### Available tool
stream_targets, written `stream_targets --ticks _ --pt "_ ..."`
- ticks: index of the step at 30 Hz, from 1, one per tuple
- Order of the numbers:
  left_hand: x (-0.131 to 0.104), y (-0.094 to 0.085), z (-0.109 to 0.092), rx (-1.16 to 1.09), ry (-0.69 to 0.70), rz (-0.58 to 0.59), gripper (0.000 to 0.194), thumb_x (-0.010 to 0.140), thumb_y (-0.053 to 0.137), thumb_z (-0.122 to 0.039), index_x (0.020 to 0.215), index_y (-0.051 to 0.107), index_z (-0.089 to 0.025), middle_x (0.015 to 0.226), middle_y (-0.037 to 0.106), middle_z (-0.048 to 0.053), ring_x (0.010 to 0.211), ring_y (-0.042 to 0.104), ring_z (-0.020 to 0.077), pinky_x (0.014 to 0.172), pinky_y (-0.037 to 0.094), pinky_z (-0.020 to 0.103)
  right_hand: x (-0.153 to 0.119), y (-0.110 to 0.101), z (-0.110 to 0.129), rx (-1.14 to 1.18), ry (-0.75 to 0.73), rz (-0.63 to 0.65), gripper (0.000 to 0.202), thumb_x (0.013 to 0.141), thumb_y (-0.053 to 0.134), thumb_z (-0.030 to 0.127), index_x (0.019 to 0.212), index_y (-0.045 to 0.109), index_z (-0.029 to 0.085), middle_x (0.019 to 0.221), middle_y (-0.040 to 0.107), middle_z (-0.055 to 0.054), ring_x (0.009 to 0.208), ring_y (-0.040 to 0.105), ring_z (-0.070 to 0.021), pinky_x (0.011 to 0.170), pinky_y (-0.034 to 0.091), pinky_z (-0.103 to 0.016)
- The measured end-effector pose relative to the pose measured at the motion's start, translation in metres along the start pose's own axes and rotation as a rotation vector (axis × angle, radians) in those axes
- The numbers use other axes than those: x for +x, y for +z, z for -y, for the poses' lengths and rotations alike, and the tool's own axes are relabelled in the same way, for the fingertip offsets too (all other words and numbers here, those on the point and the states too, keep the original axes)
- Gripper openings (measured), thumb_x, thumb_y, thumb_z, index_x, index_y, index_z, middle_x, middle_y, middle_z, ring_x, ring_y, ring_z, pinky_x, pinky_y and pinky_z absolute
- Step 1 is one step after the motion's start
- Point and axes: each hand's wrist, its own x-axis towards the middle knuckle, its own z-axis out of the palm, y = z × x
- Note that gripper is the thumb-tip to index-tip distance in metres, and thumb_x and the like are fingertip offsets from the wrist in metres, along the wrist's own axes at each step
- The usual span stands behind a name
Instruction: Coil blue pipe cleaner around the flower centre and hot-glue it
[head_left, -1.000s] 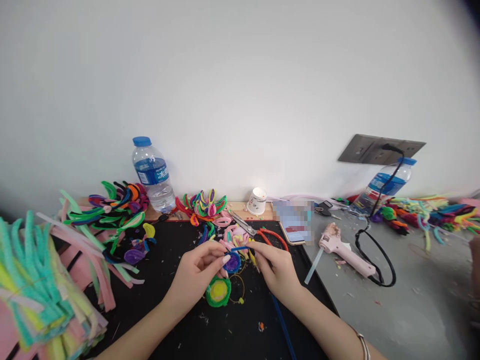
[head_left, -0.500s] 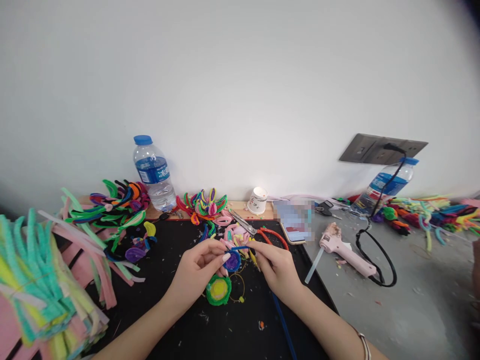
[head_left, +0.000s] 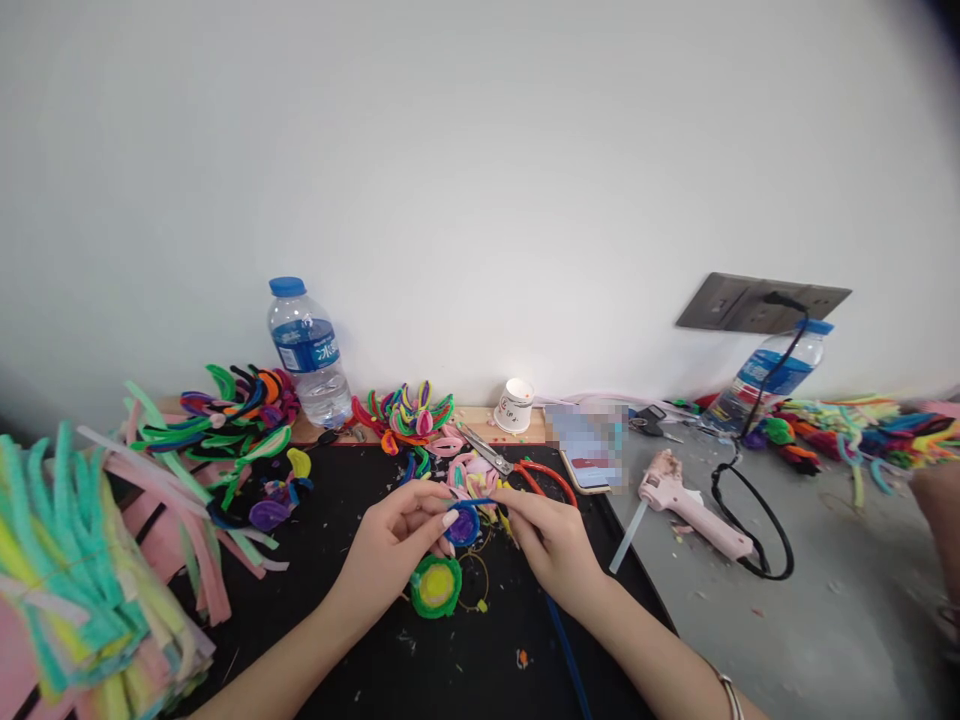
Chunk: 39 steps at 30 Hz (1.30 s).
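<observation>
My left hand point(head_left: 411, 528) pinches a round coil point(head_left: 465, 524) of pipe cleaner, purple in the middle with a blue rim. A short stretch of blue pipe cleaner point(head_left: 475, 503) spans the gap to my right hand point(head_left: 551, 535), whose thumb and forefinger are closed on it. More blue strand point(head_left: 568, 655) trails below my right wrist over the black mat. Just under the coil is a green disc with a yellow centre point(head_left: 436, 588); whether the two are joined I cannot tell. A thin wire ring point(head_left: 474, 583) lies beside it.
Scissors with red handles point(head_left: 544, 480), a phone point(head_left: 589, 450) and a paper cup point(head_left: 514, 405) lie beyond my hands. The pink glue gun point(head_left: 694, 510) rests at right, its black cord plugged into the wall. Pipe cleaner bundles point(head_left: 67, 560) fill the left. Another person's arm point(head_left: 937, 520) shows at right.
The view has tilted up slightly. Both hands keep their hold, with the blue strand lying closer along the coil's top. Another person's arm has come further in at the right edge.
</observation>
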Motion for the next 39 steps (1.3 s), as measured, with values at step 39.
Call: stream_targets --ticks 39 --pt "-0.0007 -0.0014 0.0014 0.076 0.066 0.018 0.005 0.076 0.062 -0.022 0.075 0.062 -0.017 0.06 0.06 -0.004 0.053 0.061 0.0105 0.053 0.05 0.02 -0.0014 0.0021 -0.0049 -0.041 -0.092 -0.027 0.029 0.087 0.043 0.009 0.108 0.06 0.019 0.094 0.071 -0.007 0.082 0.068 -0.0145 0.071 0.054 -0.023"
